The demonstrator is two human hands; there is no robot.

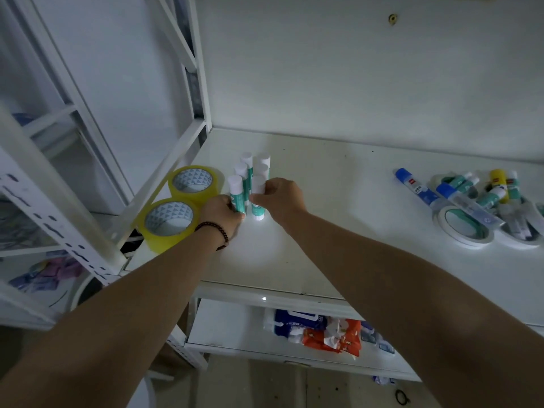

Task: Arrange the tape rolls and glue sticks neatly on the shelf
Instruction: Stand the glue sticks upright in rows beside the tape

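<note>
Centre-left of frame, on the shelf (323, 184): left hand (225, 214) and right hand (281, 198), fingers curled round upright glue sticks (254, 172), squaring rows. Next, probably: fetching loose sticks (485, 192) at right.

i see a dim, bluish view; a bright glare spot sits on the white shelf surface (265, 245) just below my hands, edges bending and soft.

Bare forearms; dark beaded bracelet (216, 232)
</note>
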